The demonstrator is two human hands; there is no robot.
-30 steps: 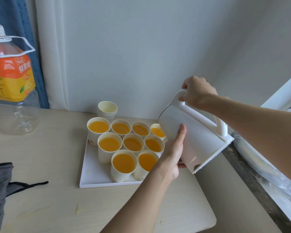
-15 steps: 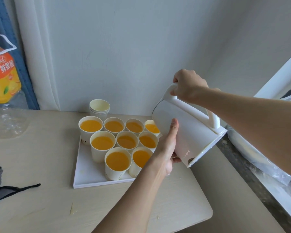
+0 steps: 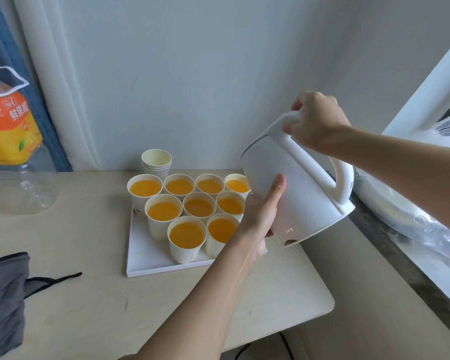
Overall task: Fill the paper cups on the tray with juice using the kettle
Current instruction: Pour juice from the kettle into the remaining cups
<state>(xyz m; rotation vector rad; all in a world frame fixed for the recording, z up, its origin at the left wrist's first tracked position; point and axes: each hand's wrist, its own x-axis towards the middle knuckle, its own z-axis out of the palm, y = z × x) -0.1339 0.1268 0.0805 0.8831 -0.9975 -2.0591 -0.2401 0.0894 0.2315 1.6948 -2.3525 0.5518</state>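
Note:
A white kettle [image 3: 302, 188] hangs tilted above the right edge of the white tray [image 3: 146, 258], its spout end over the far-right cup [image 3: 237, 185]. My right hand [image 3: 315, 120] grips the top of its handle. My left hand [image 3: 263, 214] supports the kettle's body from the left, thumb straight along its side. Several paper cups [image 3: 187, 237] on the tray hold orange juice; the hand and kettle hide part of the right-hand cups. No stream of juice is visible.
A stack of empty paper cups [image 3: 157, 162] stands behind the tray. A large juice bottle [image 3: 11, 152] is at the far left, dark grey cloth [image 3: 3, 292] at the near left. A plastic bag [image 3: 426, 203] lies on the sill to the right. Small spills dot the table [image 3: 89, 307].
The kettle and both hands hold nearly the same pose over the tray's right side; mostly the camera has shifted, sliding the bottle toward the left edge.

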